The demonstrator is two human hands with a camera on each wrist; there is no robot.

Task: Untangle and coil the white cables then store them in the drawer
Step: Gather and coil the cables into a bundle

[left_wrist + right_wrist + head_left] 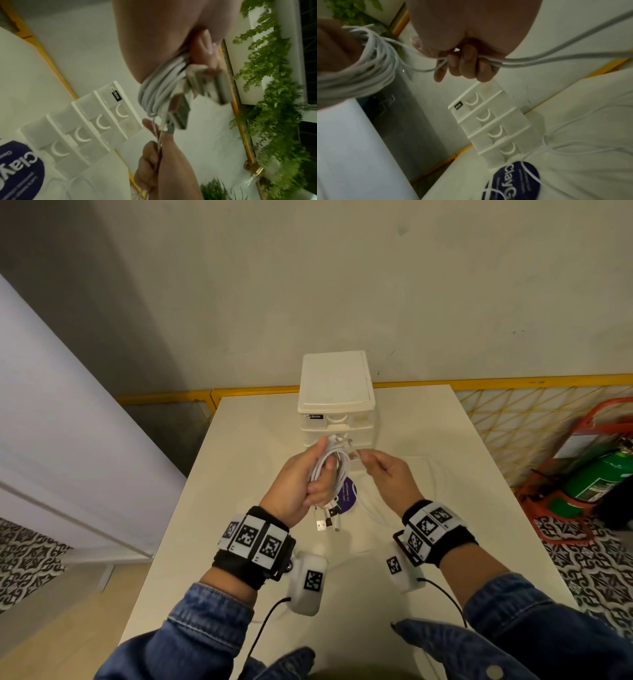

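- The left hand (297, 484) has its fingers curled around a bundle of white cables (330, 470); the thumb presses on the loops; the bundle is held above the table (239, 508), near its middle.
- The right hand (388, 474) is closed around two cable strands (530, 60), just beside the top of the bundle.
- The coil's long axis runs from the person toward the drawer unit (337, 405); several plugs (325, 522) hang down at the near end; their number I cannot tell exactly.
- More loose cable (573, 143) lies on the table to the right, over a round purple sticker (513, 181).
- The drawer unit has four drawers, all closed; it stands at the far edge by the wall; there is free table on both sides.
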